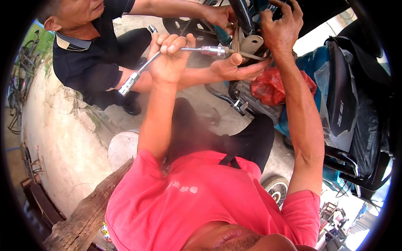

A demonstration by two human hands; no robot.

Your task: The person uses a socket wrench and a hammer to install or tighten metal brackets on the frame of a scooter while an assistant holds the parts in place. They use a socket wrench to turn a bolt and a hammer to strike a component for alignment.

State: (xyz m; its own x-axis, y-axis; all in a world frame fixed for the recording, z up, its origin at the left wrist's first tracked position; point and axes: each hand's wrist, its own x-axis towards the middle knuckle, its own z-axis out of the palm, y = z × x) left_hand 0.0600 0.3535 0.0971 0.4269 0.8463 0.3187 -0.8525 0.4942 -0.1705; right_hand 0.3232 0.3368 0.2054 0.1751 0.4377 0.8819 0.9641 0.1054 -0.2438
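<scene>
My left hand point(169, 58) is closed around a three-way socket wrench point(146, 62) with chrome sockets. One arm of the wrench points right, and its socket point(213, 50) meets a long bolt point(247, 55) by a metal bracket point(252, 42). At the top right, my right hand point(282, 31) curls its fingers against the front of a teal and black vehicle; what they grip is mostly hidden. A co-worker's lower hand point(240, 69) lies palm up under the bolt. The co-worker's other hand point(222, 19) reaches in beside a black tube point(241, 16).
A red plastic bag point(276, 85) lies by the vehicle, near a black seat point(341, 92) partly wrapped in plastic. The co-worker in a black shirt point(90, 62) crouches at the left. Below are a round white stool top point(123, 148) and a rough wooden beam point(90, 209).
</scene>
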